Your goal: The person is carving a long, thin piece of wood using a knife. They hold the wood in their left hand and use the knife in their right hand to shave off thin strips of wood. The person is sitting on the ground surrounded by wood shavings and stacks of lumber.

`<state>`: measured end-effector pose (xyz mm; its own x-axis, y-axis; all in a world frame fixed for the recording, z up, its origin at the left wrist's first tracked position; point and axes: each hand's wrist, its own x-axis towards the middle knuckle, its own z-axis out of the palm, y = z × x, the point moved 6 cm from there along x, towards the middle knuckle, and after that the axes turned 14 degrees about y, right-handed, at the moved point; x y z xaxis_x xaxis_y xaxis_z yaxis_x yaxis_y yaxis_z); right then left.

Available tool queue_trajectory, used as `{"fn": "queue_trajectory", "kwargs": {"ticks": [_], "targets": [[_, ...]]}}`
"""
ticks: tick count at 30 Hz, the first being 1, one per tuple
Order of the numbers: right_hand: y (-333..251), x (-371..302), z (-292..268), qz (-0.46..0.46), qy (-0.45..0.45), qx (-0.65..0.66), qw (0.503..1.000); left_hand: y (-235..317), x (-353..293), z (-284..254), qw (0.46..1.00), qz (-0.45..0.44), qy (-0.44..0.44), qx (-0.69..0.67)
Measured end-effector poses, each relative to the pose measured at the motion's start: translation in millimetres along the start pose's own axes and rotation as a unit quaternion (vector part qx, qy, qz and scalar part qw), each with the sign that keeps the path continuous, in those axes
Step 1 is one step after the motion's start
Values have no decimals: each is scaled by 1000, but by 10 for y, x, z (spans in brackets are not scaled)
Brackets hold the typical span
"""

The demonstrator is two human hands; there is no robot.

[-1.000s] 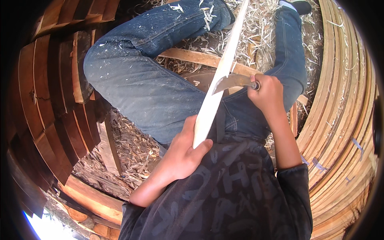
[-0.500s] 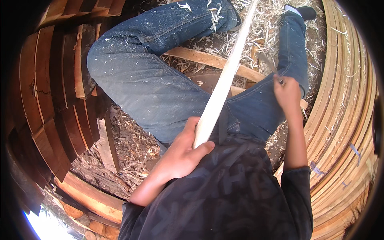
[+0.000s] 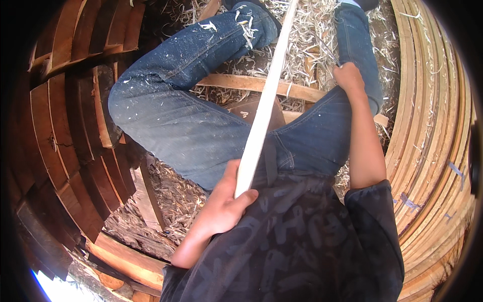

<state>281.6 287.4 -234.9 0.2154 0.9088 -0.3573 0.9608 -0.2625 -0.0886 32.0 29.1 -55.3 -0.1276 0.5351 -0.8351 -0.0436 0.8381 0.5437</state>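
Observation:
A long, pale, peeled wooden stick [image 3: 265, 103] slants up and away over my lap. Its near end rests in my left hand [image 3: 221, 207], which is closed round it against my shirt, the thumb lying across the stick. Out by my right knee, my right hand [image 3: 348, 78] is closed on the handle of a knife [image 3: 328, 52]. The thin blade points away and to the left, apart from the stick. Most of the handle is hidden in my fist.
Curled wood shavings [image 3: 307, 75] cover the ground between my legs. A wooden slat [image 3: 246, 82] crosses under the stick. Stacked brown boards [image 3: 50, 136] rise on my left. Long pale wood strips [image 3: 427, 100] line my right side.
My right hand with the knife has moved farther away, its arm stretching out. The stick's near end and my left hand sit slightly lower and more to the left as the view shifts.

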Motion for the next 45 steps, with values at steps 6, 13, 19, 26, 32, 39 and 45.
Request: {"fn": "queue_trajectory", "kwargs": {"ticks": [6, 13, 19, 26, 32, 39, 45], "targets": [[-365, -727, -215, -102, -47, 133, 985, -155, 81, -65, 978, -53, -88, -183], [-740, -1185, -248, -246, -47, 164, 954, -163, 126, -64, 982, -48, -74, -168], [-696, -487, -48, -186, 6, 103, 977, -69, 65, -30, 994, -39, -52, -84], [-751, -112, 104, -110, -18, 116, 987, -169, 149, -37, 979, -79, -32, -185], [-701, -212, 182, -76, 8, 154, 985, -183, 181, -35, 968, -93, -40, -229], [-1099, -804, -154, -360, 66, 191, 911, -171, 113, -199, 963, -81, -62, -251], [-815, 64, -24, -156, 98, 148, 972, -80, -29, -119, 975, -84, -38, -201]]}}
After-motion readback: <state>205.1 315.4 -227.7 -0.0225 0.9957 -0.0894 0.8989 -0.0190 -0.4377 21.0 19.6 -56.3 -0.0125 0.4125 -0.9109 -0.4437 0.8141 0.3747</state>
